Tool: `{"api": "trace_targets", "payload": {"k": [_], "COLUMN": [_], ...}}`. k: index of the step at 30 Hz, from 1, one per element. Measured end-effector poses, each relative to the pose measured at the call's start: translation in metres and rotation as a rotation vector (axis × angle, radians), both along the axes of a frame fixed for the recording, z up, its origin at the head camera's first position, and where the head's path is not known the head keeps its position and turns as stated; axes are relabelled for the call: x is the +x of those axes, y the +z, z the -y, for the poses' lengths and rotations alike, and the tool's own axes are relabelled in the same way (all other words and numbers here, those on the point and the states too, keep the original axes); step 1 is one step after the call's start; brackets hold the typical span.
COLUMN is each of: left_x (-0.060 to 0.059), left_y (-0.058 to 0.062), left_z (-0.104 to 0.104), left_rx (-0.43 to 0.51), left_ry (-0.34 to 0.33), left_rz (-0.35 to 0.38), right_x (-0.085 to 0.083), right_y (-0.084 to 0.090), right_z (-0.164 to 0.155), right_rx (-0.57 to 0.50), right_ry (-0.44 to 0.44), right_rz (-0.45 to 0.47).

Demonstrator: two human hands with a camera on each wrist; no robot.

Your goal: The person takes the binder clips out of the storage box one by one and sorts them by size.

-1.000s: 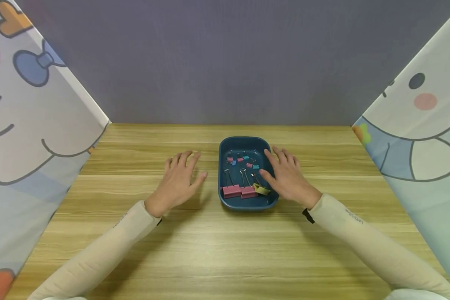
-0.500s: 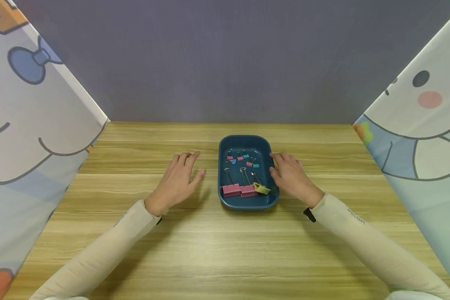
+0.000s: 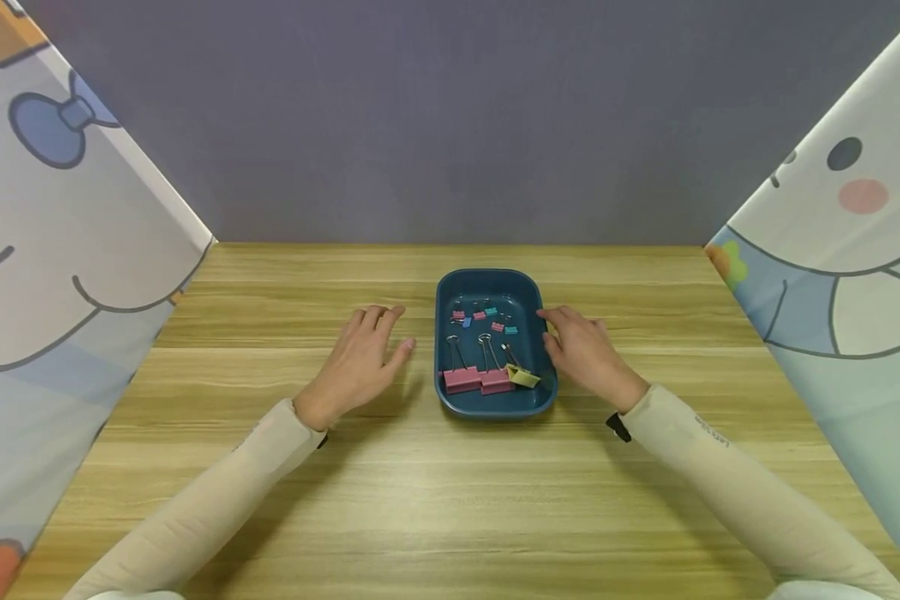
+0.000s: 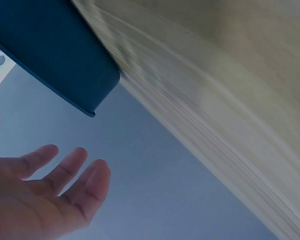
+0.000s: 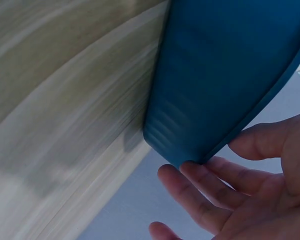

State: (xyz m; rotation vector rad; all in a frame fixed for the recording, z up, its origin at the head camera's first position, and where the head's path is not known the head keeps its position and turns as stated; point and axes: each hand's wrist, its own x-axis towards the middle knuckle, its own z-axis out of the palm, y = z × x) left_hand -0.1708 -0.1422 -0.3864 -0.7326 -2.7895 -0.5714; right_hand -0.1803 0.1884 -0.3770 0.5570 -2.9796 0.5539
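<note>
Since a second ago the right hand (image 3: 585, 354) has slid off the binder clips (image 3: 486, 379) to the right rim of the blue tray (image 3: 487, 285), fingers loosely extended and touching its edge, gripping nothing; the left hand (image 3: 360, 362) hovers flat and relaxed beside the tray's left wall; the tray sits mid-table (image 3: 435, 500).

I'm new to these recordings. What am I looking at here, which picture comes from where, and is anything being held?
No machine: a person's two bare hands. The wide picture comes from a camera on the head, the two close ones from cameras on the wrists. On the wooden table stands a blue tray with pink binder clips, a yellow one and several small coloured ones. The left hand lies flat on the table, apart from the tray. The right hand has its fingers against the tray's right rim. Neither hand holds anything.
</note>
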Motion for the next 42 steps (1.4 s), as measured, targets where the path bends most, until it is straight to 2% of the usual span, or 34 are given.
{"api": "trace_targets", "payload": {"k": [9, 22, 31, 34, 42], "left_x": [-0.005, 0.0, -0.002, -0.004, -0.013], "left_y": [0.004, 0.01, 0.015, 0.015, 0.01], "left_z": [-0.016, -0.039, -0.056, -0.062, -0.078], "left_rx": [0.036, 0.053, 0.004, -0.027, -0.067], "left_ry": [-0.082, -0.156, -0.229, -0.256, -0.383], "left_rz": [-0.078, -0.103, -0.132, -0.122, -0.015], "right_x": [-0.001, 0.002, 0.003, 0.003, 0.003], "right_y": [-0.001, -0.002, -0.002, -0.003, -0.003], "right_z": [0.001, 0.003, 0.004, 0.005, 0.005], "right_rx": [-0.044, -0.056, -0.037, -0.036, -0.037], "right_ry": [-0.011, -0.026, -0.047, -0.05, -0.057], "right_rz": [0.023, 0.007, -0.035, -0.037, -0.043]}}
